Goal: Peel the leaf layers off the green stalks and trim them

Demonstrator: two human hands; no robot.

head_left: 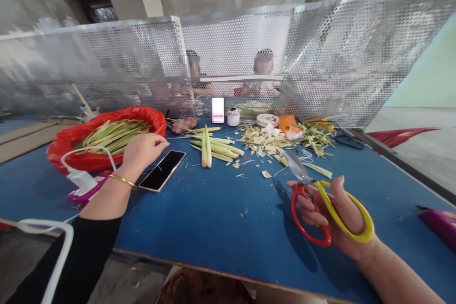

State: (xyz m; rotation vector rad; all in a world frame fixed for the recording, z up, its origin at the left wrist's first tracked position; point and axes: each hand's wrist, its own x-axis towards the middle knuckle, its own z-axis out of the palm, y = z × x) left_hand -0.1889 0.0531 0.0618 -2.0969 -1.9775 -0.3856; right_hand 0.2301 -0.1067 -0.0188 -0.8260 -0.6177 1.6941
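A flat blue table top point(221, 218) fills most of the scene, running from the near edge to a perforated metal screen point(356, 57) that stands along its far side. People sit beyond the screen, blurred.

On the far left of the table lies a wide red plastic bag point(67, 145), open and full of long pale green stalks point(114, 134). A loose heap of pale leaf trimmings point(263, 140) is spread at the far middle.

The left hand point(142, 149) reaches out to the near right rim of the red plastic bag, fingers curled down at the rim. Whether they grip anything cannot be told.

The right hand point(335, 218), near right, is closed around steel scissors with one red and one yellow loop handle point(304, 181). Fingers pass through the red loop and the thumb side through the yellow one. The blades are together and point far and left, above the table.

A few cut green-white stalk lengths point(206, 146) lie at the middle. A black smartphone point(162, 170) lies flat just right of the left wrist. A white charger plug point(81, 179) with its cable sits near left, and a small white jar point(233, 117) stands by the screen.
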